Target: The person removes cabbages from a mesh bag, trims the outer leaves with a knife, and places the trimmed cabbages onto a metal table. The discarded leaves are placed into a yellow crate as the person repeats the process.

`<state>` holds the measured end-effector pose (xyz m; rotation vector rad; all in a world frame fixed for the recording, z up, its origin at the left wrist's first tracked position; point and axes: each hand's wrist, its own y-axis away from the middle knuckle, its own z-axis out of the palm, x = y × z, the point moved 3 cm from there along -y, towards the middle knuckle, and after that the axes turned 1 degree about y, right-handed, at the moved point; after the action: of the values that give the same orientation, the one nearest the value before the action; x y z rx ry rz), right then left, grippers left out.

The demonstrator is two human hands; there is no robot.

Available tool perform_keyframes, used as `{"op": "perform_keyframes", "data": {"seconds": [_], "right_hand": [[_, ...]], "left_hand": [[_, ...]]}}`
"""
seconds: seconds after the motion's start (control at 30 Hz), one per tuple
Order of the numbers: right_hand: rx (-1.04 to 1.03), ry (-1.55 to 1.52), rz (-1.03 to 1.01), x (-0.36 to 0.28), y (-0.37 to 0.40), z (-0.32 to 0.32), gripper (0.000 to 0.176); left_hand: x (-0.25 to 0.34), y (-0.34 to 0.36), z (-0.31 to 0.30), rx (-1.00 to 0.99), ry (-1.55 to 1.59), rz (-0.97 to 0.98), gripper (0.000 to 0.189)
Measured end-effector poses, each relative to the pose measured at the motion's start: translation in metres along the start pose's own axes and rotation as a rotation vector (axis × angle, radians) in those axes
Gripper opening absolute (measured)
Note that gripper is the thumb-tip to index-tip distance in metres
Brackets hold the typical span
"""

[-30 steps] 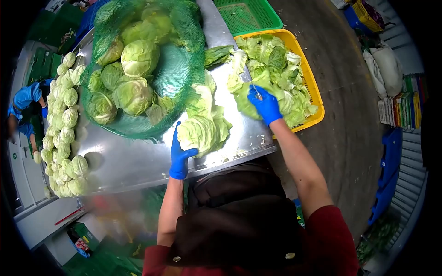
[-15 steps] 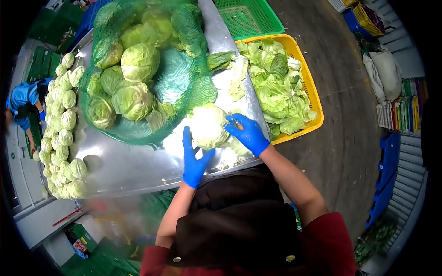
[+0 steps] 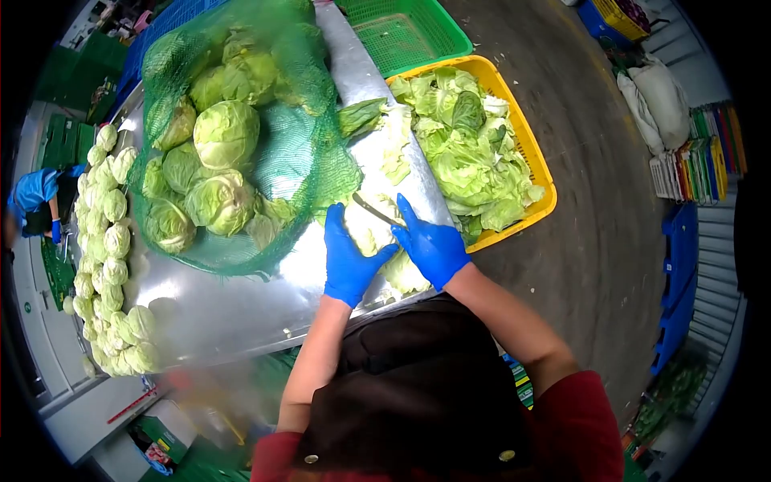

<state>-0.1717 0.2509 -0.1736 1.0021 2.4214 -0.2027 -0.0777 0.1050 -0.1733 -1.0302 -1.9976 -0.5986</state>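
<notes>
My left hand [image 3: 350, 261], in a blue glove, holds a pale green cabbage [image 3: 368, 233] from its near left side, fingers and thumb curved round it. My right hand [image 3: 432, 247], also gloved in blue, is at the cabbage's right side and grips a knife [image 3: 374, 210]. The narrow blade lies slantwise over the top of the cabbage, and the handle is hidden in the glove. Loose leaves [image 3: 405, 277] lie on the metal table [image 3: 233, 309] just under my hands.
A green mesh sack [image 3: 325, 165] with several cabbages [image 3: 227, 135] lies open on the table. Cabbages [image 3: 116, 241] line the left edge. A yellow crate [image 3: 536, 153] of leaves stands at right, beside a green crate [image 3: 454, 36]. Beyond the table is a person in blue [image 3: 36, 193].
My left hand has closed in round the cabbage. The knife blade now shows across its top, and my right hand has come nearer. The whole view has shifted slightly.
</notes>
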Motion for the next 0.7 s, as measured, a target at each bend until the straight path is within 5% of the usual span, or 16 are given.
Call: {"op": "perform_keyframes", "data": {"seconds": [0.03, 0.07, 0.3, 0.37, 0.47, 0.63, 0.7], "right_hand": [[0.013, -0.022, -0.014, -0.001, -0.003, -0.002, 0.058], [-0.198, -0.009, 0.079, -0.007, -0.004, -0.009, 0.061], [0.115, -0.113, -0.11, 0.001, -0.004, 0.015, 0.05], [-0.34, 0.134, 0.049, -0.002, -0.033, -0.001, 0.041], [-0.309, 0.088, 0.132, 0.027, -0.065, -0.011, 0.042], [0.009, -0.156, 0.213, 0.05, -0.059, 0.035, 0.052], [-0.188, -0.427, 0.353, 0.047, -0.051, 0.035, 0.054]], "left_hand": [[0.001, 0.001, 0.001, -0.022, 0.065, -0.022, 0.111], [-0.002, 0.002, 0.001, -0.013, 0.057, -0.021, 0.11], [-0.004, 0.007, 0.007, 0.022, -0.082, 0.095, 0.112], [0.004, 0.017, 0.009, 0.049, -0.071, 0.098, 0.109], [0.017, 0.044, 0.013, 0.075, -0.234, 0.255, 0.107], [-0.029, 0.049, -0.012, 0.035, 0.222, 0.08, 0.11], [-0.042, 0.066, -0.02, 0.018, 0.336, 0.034, 0.111]]}}
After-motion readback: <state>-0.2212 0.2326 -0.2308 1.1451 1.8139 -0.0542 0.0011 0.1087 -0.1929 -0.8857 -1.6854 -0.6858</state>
